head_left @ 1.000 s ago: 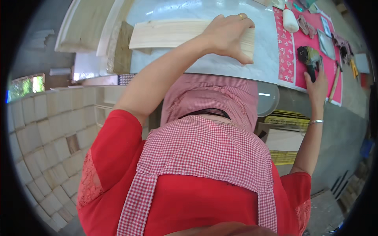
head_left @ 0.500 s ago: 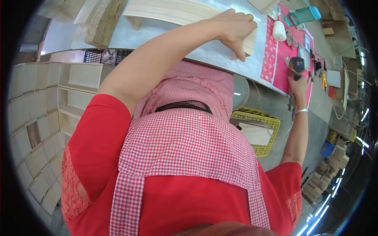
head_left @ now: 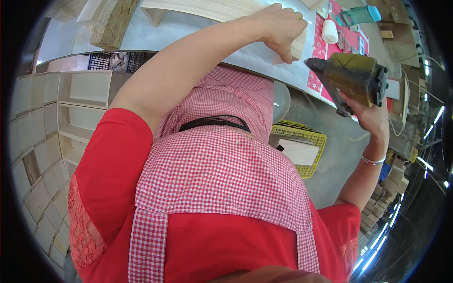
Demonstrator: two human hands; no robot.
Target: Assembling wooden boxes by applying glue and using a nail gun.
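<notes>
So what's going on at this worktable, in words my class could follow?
A person in a red top and checked apron is at the table. The left hand grips the right end of a pale wooden piece lying there. The right hand holds up a yellow-and-black nail-gun-like tool, its nose toward the wood but apart from it. A white bottle and a teal bottle sit beyond the tool.

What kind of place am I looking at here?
Probably a woodworking shop: the right hand holds what looks like a nail gun, the left hand rests on a pale board, and open wooden boxes are stacked at left.
</notes>
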